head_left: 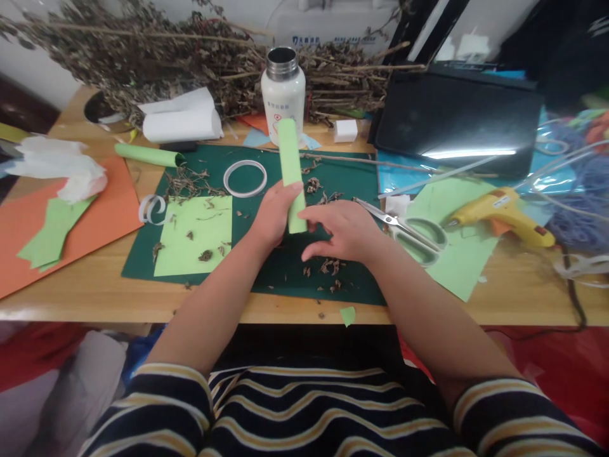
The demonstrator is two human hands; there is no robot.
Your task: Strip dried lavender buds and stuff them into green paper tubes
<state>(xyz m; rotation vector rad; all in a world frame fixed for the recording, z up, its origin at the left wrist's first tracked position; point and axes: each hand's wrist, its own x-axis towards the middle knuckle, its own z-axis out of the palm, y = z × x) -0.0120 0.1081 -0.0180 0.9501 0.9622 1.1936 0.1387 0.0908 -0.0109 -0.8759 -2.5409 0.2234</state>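
Observation:
A long, narrow strip of folded light green paper (289,158) is held upright over the dark green cutting mat (266,263). My left hand (275,216) is closed around its lower part, thumb on the front. At the strip's lower right edge is my right hand (340,231), its index fingertip at the paper and its thumb spread away below. Dried leaf bits (330,266) lie on the mat under the hands. To the left, a light green paper sheet (190,244) carries more crumbs. Scissors (404,231) rest just right of my right hand.
A white bottle (269,95) without a lid stands behind the strip. Dried branches (181,57) fill the back. A yellow glue gun (504,212) lies right, with its cord. A tape ring (245,178), a green paper roll (147,154) and orange paper (109,209) are left.

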